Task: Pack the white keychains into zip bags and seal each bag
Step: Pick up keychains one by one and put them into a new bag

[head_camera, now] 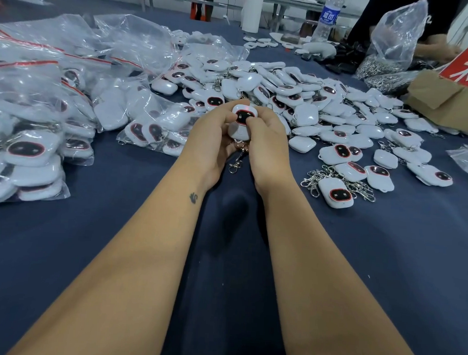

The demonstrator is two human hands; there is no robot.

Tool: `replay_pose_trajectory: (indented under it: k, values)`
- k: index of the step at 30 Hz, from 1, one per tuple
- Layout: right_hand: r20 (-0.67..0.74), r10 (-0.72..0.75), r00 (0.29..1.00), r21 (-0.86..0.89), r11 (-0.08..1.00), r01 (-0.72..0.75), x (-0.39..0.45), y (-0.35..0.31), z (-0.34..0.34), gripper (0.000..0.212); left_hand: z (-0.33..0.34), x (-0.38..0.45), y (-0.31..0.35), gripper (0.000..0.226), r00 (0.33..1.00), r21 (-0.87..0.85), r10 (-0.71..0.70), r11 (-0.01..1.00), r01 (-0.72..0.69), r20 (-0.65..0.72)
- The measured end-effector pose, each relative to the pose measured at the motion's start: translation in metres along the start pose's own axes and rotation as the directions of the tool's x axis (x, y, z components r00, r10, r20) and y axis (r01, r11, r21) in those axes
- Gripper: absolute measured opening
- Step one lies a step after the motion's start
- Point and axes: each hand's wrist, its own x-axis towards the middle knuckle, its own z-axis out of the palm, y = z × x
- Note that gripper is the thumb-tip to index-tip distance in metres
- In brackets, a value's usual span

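Both in on it: left hand [210,138] and right hand [267,141] pinching one white plastic keychain with dark red-rimmed face [242,120], upright, metal clasp [236,161] dangling toward the body. Nearest clear zip bags [149,118] lying left, closer to left hand.

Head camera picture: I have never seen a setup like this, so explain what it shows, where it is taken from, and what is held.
There is no machine here. A camera worn on a person's head looks forward and down along their bare arms. The left hand and right hand together hold one white keychain; the fingers curl round it, and its metal clip dangles below. Beyond, on the dark blue table, lies a pile of loose keychains. On the left are filled zip bags. Far right sits a cardboard box.
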Motion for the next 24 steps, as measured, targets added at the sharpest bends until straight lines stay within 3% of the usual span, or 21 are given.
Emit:
replay_pose_trajectory:
  k: [8, 15, 18, 22, 24]
  values:
    - [-0.018, -0.003, 1.000, -0.052, 0.999, 0.002, 0.000, -0.002, 0.002, 0.021, 0.000, 0.000, -0.001, 0.033, 0.999, 0.028, 0.036, 0.999, -0.035, -0.020]
    - [0.001, -0.011, 1.000, 0.144, 0.990, 0.011, -0.001, -0.004, -0.001, 0.027, 0.002, 0.000, -0.003, 0.029, 0.994, 0.099, 0.079, 0.993, -0.071, -0.077]
    - [0.006, -0.022, 1.000, 0.138, 0.990, 0.021, -0.001, -0.006, -0.002, 0.025, 0.002, -0.001, -0.002, 0.027, 0.990, 0.133, 0.114, 0.986, -0.103, -0.084]
    - [-0.058, -0.016, 0.998, 0.197, 0.980, 0.027, -0.001, -0.008, -0.004, 0.022, 0.002, -0.003, 0.006, 0.022, 0.990, 0.210, 0.143, 0.967, -0.143, 0.017]
    - [-0.140, -0.010, 0.990, 0.202, 0.979, 0.038, 0.002, -0.009, -0.006, 0.023, -0.003, -0.005, 0.017, 0.020, 0.989, 0.187, 0.149, 0.971, -0.147, 0.005]
